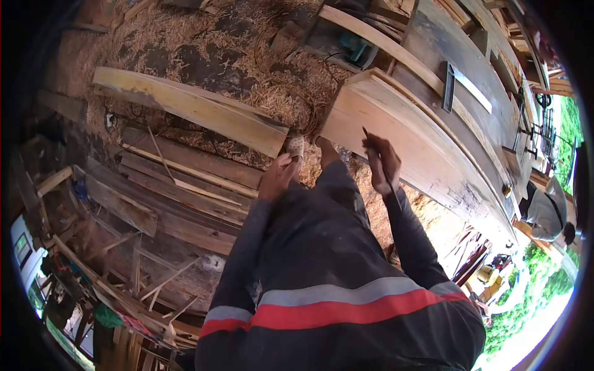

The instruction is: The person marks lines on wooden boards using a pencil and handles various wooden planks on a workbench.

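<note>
My right hand (383,162) is closed round a thin dark stick like a pencil (364,131), whose tip points up and away from me. It is over the near edge of a wide pale board (396,136) on the right. My left hand (279,176) has its fingers drawn together in front of my body, close to the end of a long thick plank (192,108). What those fingers hold, if anything, is hidden. Just beyond them shows a pale dotted thing (296,146), perhaps a shoe.
Wood shavings (185,46) cover the ground ahead. Stacked planks (192,167) lie to the left. On the right bench is a metal square (468,86); a greenish power tool (356,46) sits farther off. Another person (547,213) is at the far right.
</note>
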`<state>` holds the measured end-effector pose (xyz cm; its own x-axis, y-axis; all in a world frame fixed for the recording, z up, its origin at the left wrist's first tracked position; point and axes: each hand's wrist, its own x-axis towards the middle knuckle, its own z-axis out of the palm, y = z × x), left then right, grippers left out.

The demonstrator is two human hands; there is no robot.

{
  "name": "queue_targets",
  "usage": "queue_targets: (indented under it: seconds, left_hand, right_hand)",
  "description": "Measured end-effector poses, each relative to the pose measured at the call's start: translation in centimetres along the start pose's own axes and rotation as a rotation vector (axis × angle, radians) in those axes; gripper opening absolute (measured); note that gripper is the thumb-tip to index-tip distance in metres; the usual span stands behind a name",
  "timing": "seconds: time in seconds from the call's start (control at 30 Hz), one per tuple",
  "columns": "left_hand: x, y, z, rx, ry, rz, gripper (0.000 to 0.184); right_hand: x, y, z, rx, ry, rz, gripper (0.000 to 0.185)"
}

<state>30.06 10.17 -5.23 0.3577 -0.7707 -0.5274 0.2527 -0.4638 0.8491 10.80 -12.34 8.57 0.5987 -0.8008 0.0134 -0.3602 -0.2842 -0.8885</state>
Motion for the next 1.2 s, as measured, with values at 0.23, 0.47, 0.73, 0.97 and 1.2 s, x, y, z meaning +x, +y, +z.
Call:
queue_targets:
  seconds: [0.23, 0.47, 0.73, 0.97, 1.2]
  left_hand:
    - [-9.5, -11.3, -3.6, 0.249, 0.246, -0.286, 0.047]
    - [-18.4, -21.6, -4.4, 0.563, 0.076, -0.65, 0.047]
    - [-13.5, -17.6, -4.3, 0.597, 0.041, -0.484, 0.041]
    - [2.0, 5.7, -0.7, 0.097, 0.096, -0.102, 0.052]
    - [7.1, 14.8, 7.2, -0.112, -0.047, 0.139, 0.059]
  right_hand:
    - [7.7, 2.5, 3.2, -0.031, -0.048, -0.021, 0.022]
    - [8.8, 1.9, 4.3, -0.208, 0.093, -0.177, 0.019]
    - [6.7, 4.5, 2.6, 0.051, 0.034, 0.026, 0.017]
    - [5.4, 5.3, 1.4, 0.067, -0.018, 0.038, 0.019]
    - [4.2, 4.2, 1.4, 0.269, 0.156, 0.04, 0.021]
